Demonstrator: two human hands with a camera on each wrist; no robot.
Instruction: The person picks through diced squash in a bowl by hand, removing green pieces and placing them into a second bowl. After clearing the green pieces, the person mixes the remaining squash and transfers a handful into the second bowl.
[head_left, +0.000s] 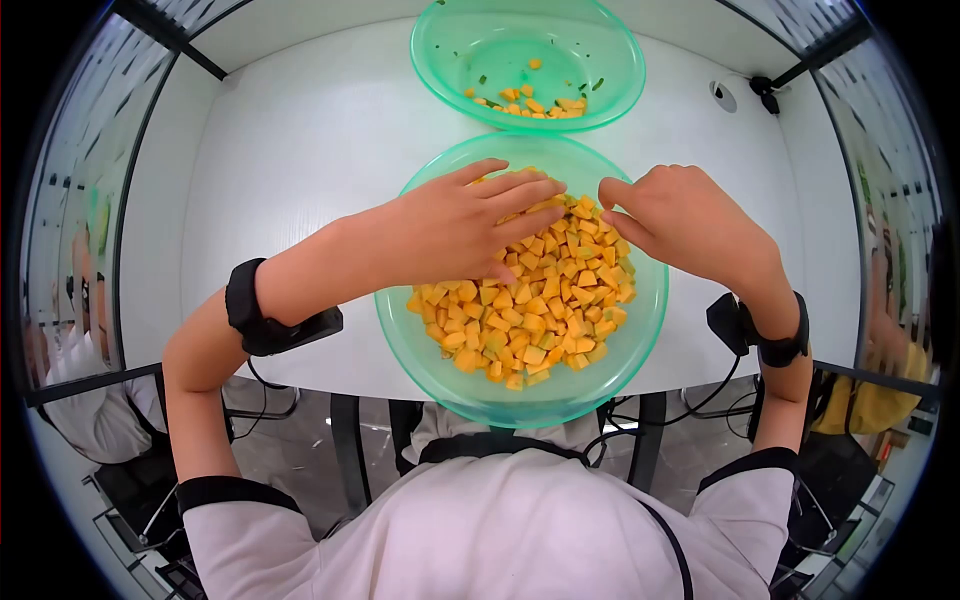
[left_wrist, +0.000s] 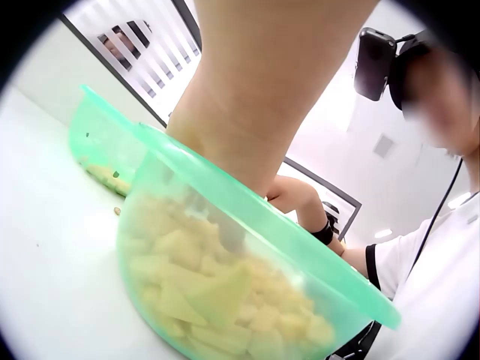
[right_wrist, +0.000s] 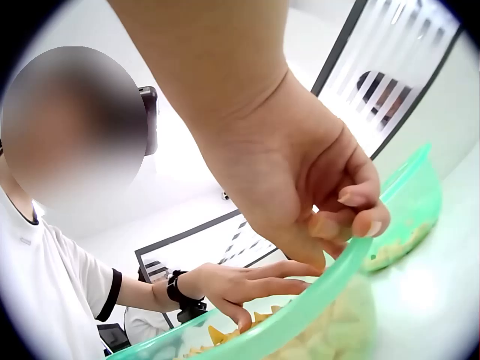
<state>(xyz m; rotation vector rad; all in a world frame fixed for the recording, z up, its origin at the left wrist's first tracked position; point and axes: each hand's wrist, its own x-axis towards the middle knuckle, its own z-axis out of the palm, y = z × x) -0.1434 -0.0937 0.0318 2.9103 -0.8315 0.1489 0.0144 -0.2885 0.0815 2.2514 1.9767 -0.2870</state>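
Observation:
A translucent green bowl (head_left: 650,330) in front of the person holds a heap of diced orange pumpkin (head_left: 530,330), some cubes edged with pale green. My left hand (head_left: 480,220) lies palm down over the heap's upper left part, fingers spread and reaching right. In the right wrist view its fingertips touch the cubes. My right hand (head_left: 680,215) hovers at the bowl's upper right rim. Its fingers are curled, with thumb and index finger close together (right_wrist: 322,244). No piece shows between them.
A second green bowl (head_left: 625,95) stands behind the first, with a few pumpkin cubes (head_left: 535,107) and dark green scraps in it. Both bowls are on a white table (head_left: 290,180) with side panels. A cable hole (head_left: 722,96) is at the back right.

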